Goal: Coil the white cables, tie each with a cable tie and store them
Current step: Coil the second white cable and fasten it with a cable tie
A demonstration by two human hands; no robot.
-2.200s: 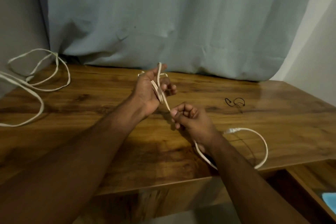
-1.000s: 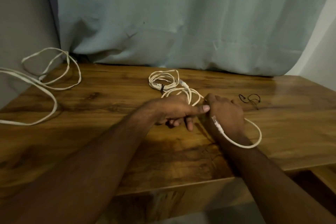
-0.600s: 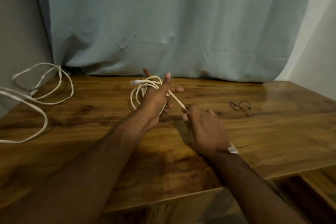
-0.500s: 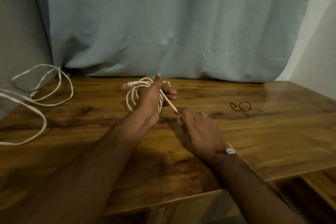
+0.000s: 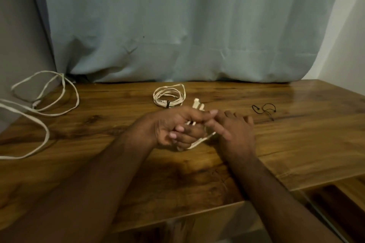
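My left hand (image 5: pixel 173 127) is closed around a small bundle of white cable (image 5: pixel 197 105), whose plug end sticks up above the fingers. A strand of the same cable runs out low to the right, under my right hand (image 5: pixel 234 131), which presses against the bundle with its fingers on the cable. Behind the hands lies a finished white coil (image 5: pixel 169 95) bound with a black tie. A loose white cable (image 5: pixel 45 104) sprawls at the far left of the wooden desk (image 5: pixel 296 144). A black cable tie (image 5: pixel 264 108) lies to the right.
A pale blue curtain (image 5: pixel 177 25) hangs along the back of the desk. At the lower right an open dark drawer or shelf (image 5: pixel 339 203) sits below the desk edge. The loose cable at the left runs off the desk edge.
Both hands came down and together near the desk middle. The wide loops around my left hand are now gathered into a tight bundle in its grip.
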